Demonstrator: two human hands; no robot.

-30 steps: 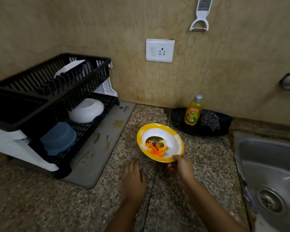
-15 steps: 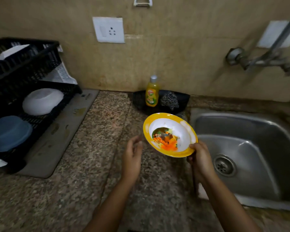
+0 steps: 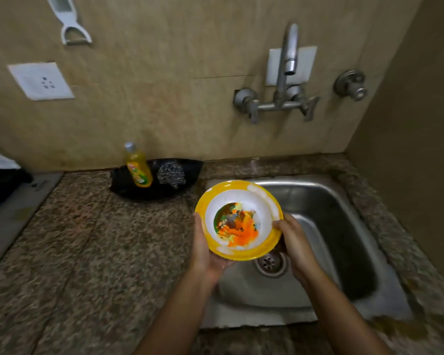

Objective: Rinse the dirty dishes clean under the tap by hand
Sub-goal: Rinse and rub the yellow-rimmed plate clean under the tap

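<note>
both hands hold the bowl (image 3: 237, 221) over the left-front part of the sink (image 3: 344, 226), off the counter (image 3: 87, 239) & tilted a bit toward the camera. it's a white bowl w/ a broad yellow rim. orange, green & dark food smears sit in the bottom, and pale patches mark the rim top-right & bottom-left.

left hand (image 3: 203, 249) clamps the left side: thumb lies along the rim, fingers curl under the base, out of sight. right hand (image 3: 296, 242) grips the right edge, thumb on top of the rim, fingers tucked beneath. the drain (image 3: 271, 263) shows just under the bowl's near edge, btwn the two wrists, partly covered by it.

tap (image 3: 287, 57) is wall-mounted, spout mouth pointing down, up & to the right of the bowl in view. two lever handles flank its base. a separate round valve (image 3: 351, 84) sits on the wall further right.

left of the sink, at the back of the counter, a black tray (image 3: 128, 185) carries a yellow soap bottle (image 3: 138, 166), upright, & a steel scrubber (image 3: 171, 173) just beside it. wall above has a white socket (image 3: 41, 80) & a white peeler (image 3: 71, 21) hanging. far left edge: corner of a dark rack (image 3: 0, 175) on a grey mat (image 3: 10, 208), blurred.
</note>
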